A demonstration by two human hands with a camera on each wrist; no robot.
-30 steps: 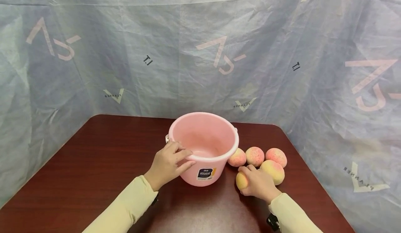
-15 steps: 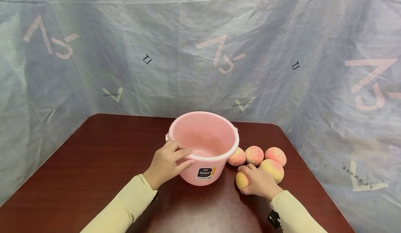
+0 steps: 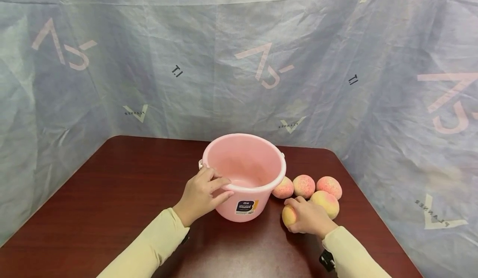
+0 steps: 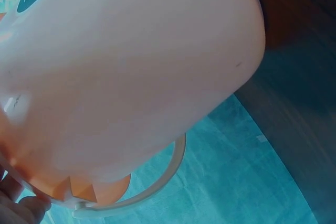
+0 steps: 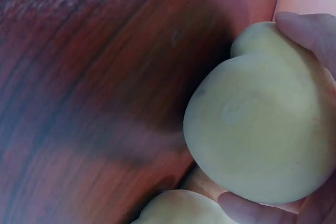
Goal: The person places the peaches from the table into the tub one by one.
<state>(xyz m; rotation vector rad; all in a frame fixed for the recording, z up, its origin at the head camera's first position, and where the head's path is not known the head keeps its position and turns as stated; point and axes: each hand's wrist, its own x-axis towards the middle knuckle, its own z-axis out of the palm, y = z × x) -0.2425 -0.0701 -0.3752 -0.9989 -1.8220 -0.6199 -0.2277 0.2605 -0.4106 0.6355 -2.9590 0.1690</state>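
Note:
A pink bucket (image 3: 231, 205) with a dark label stands upright on the table. My left hand (image 3: 201, 191) grips its near-left rim, fingers over the edge. In the left wrist view the bucket's side (image 4: 147, 66) fills the picture, and the fingers (image 4: 31, 208) show at the rim beside the handle (image 4: 173, 166). Right of the bucket, my right hand (image 3: 310, 218) holds a yellowish peach (image 3: 289, 215) low over the table. The right wrist view shows that peach (image 5: 257, 124) between thumb and fingers.
Several more peaches lie close behind the right hand: one against the bucket (image 3: 284, 188), a pink speckled peach (image 3: 304, 186), another pink peach (image 3: 329, 187) and a large yellow peach (image 3: 325, 203). A grey printed sheet (image 3: 186, 62) hangs behind the brown table (image 3: 93, 211).
Hardly anything differs. Both hands keep their places on the bucket rim and the peach; the whole head view shifts very slightly.

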